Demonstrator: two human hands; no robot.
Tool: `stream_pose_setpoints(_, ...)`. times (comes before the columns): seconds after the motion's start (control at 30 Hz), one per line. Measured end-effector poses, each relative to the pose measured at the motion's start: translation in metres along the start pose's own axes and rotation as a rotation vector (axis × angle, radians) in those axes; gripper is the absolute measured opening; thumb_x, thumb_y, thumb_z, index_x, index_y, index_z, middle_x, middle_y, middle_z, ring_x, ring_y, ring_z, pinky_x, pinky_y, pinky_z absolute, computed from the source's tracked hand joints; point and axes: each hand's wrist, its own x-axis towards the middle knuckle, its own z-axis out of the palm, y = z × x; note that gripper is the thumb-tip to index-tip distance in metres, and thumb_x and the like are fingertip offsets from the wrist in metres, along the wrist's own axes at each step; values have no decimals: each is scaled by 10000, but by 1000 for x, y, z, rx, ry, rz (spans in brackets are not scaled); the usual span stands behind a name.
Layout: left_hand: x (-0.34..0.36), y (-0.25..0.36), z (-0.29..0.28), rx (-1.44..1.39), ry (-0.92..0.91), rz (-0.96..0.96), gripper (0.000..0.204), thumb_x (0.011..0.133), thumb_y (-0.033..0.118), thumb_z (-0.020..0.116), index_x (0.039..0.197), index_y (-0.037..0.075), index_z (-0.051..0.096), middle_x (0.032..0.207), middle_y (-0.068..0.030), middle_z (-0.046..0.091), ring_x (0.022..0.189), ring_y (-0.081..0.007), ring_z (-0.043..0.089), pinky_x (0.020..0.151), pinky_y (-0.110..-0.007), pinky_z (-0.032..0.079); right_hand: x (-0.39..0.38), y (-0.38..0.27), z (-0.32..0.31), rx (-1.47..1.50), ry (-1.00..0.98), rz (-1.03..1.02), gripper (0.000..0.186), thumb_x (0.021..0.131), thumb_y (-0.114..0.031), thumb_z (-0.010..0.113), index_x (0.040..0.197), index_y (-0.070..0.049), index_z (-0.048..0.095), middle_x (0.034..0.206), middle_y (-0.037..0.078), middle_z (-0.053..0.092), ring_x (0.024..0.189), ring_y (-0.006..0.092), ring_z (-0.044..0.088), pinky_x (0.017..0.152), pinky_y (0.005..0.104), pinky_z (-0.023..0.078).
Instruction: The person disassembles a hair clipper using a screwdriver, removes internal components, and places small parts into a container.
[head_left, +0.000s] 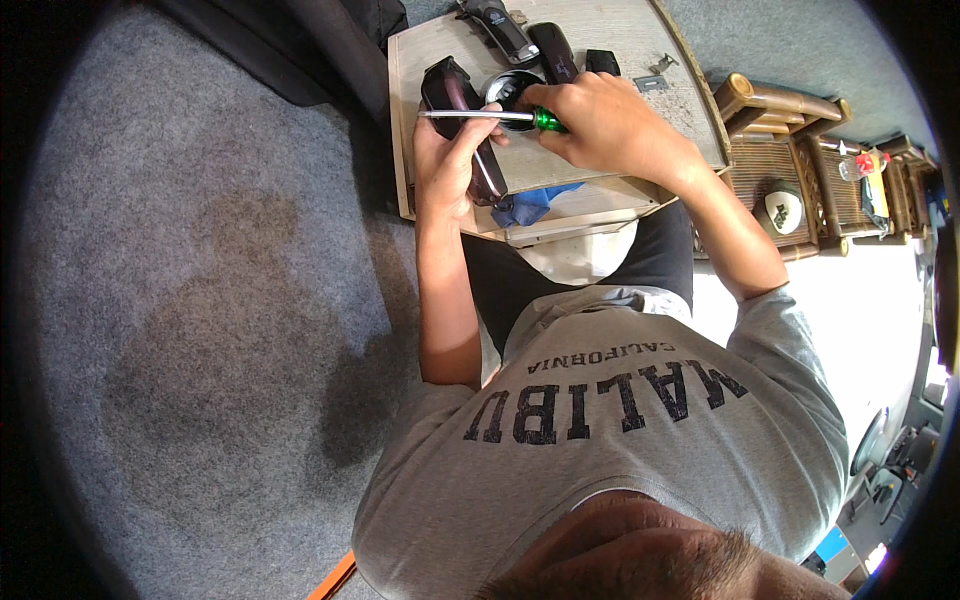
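Observation:
My left hand (446,165) is closed around a dark maroon hair clipper (486,172), which lies slantwise over the wooden tabletop (420,60). In my right hand (600,120) is a screwdriver (546,119) with a green handle. Its long metal shaft points left, crossing over the clipper and my left thumb. Just beyond the shaft sits a small round dish (492,92), dark with a shiny inside, partly covered by my right fingers. What lies in the dish is hard to make out.
At the tabletop's far side lie a black-and-silver clipper (500,32), a dark purple casing (553,52), a small black part (602,62) and a metal blade piece (652,82). Below the near edge, a drawer holds blue cloth (535,205). Bamboo furniture (775,180) carrying a cap (783,212) stands right.

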Motion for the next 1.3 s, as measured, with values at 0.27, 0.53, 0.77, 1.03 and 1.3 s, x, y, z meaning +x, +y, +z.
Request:
stream_pose_setpoints(0.27,1,-1,1,-14,8,3,307,888,10,781,1125,-4,585,914,-88,670,739,-163,686,655,-313,601,1,4,5,-67,8,-48,388,845,-171,732,1227,-107,721,753,204,713,777,410,719,744,497,581)
stream_pose_setpoints(0.53,1,-1,1,-5,-9,27,295,893,28,773,1117,-12,584,921,-93,669,754,-165,681,671,-324,605,7,18,16,162,-4,-65,418,827,-119,700,1234,-28,675,782,222,707,781,412,718,735,479,565)
stream_pose_setpoints(0.77,-1,3,5,37,-1,32,152,939,53,705,1073,-8,667,946,-87,695,797,-159,676,732,-322,592,13,14,0,471,-260,73,365,850,-60,697,1205,-10,629,662,134,638,574,218,661,539,352,515)
stream_pose_setpoints(1.03,1,2,5,3,29,-7,278,890,79,792,1084,10,605,906,-74,671,748,-145,669,666,-310,586,14,13,0,578,-299,105,315,959,-184,753,1199,-27,621,669,34,636,526,91,586,422,269,450)
stream_pose_setpoints(1.3,5,5,10,30,53,0,260,907,99,787,1071,8,606,918,-77,673,722,-149,670,647,-310,600,11,16,8,645,-154,149,200,962,-168,758,1063,-28,657,669,14,629,528,78,565,441,264,449)
